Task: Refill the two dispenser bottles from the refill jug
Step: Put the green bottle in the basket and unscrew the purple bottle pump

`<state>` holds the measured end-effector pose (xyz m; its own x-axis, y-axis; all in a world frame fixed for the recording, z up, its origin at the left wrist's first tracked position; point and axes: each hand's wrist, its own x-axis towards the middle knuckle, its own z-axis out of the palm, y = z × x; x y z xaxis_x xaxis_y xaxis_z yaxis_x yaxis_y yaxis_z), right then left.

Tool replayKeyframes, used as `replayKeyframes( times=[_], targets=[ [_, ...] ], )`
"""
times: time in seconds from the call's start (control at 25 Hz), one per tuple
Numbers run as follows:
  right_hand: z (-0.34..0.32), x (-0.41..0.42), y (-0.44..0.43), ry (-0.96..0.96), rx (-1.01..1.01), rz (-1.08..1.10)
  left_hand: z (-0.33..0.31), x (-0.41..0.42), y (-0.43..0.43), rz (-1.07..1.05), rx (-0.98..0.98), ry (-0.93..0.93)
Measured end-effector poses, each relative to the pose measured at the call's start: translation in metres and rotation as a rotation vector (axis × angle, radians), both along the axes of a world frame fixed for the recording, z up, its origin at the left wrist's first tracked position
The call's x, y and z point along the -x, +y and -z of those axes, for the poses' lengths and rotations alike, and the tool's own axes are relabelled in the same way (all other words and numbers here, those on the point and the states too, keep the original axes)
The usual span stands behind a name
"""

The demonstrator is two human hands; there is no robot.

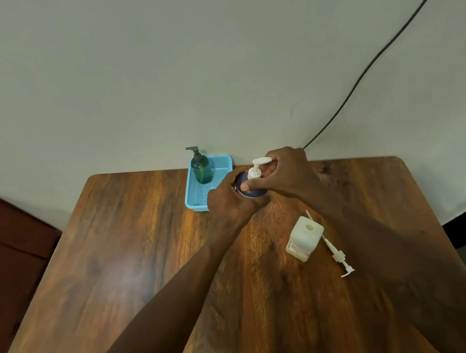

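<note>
**A:** From the head view, which step are you on?

**B:** You are at the purple bottle (253, 193), which stands on the table (148, 260) just beside the blue basket (197, 202). Your left hand (230, 203) is wrapped round its body. Your right hand (287, 175) pinches the collar of its white pump (255, 170). I judge you are twisting that pump, but I cannot tell whether you are loosening or tightening it.

**A:** And the other things?

**B:** The green bottle (202, 171) stands in the basket with its pump on. The refill jug (304, 238) sits near your right forearm, mouth uncapped, and a loose pump (336, 254) lies just beside it.

**A:** What does the next move call for?

**B:** Hold the body firm, turn only the collar, and keep the bottle upright.

**A:** How much room is there?

**B:** The basket is close by your left knuckles and the wall is near behind, so work toward yourself. The broad stretch of wood to your left gives the most room. Mind the jug by your right arm, because a swept forearm could tip it.
</note>
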<state>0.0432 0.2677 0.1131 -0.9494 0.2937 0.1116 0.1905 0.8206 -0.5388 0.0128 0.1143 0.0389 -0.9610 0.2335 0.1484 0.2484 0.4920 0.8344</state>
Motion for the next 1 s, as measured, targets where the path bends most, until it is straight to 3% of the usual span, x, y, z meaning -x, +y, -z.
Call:
replayKeyframes(
  times=[0.24, 0.36, 0.52, 0.72, 0.88, 1.0],
  targets=[
    [-0.005, -0.032, -0.008, 0.151, 0.169, -0.113, -0.022, -0.032, -0.017, 0.07, -0.035, 0.04],
    [-0.006, -0.039, -0.001, 0.055, 0.22, -0.259, -0.021, -0.039, -0.027, 0.15, -0.053, -0.005],
    [-0.014, -0.048, 0.005, -0.12, 0.523, -0.377, -0.023, -0.045, -0.035, 0.116, -0.062, 0.027],
    [-0.021, -0.053, -0.02, 0.065, 0.165, -0.161, -0.035, -0.058, -0.028, 0.116, -0.031, 0.088],
    [-0.028, -0.05, -0.013, -0.01, 0.395, -0.321, -0.037, -0.055, -0.03, 0.158, -0.037, 0.099],
    [-0.029, -0.049, -0.013, -0.057, 0.275, -0.345, -0.033, -0.054, -0.031, 0.117, -0.034, 0.092]
  ],
)
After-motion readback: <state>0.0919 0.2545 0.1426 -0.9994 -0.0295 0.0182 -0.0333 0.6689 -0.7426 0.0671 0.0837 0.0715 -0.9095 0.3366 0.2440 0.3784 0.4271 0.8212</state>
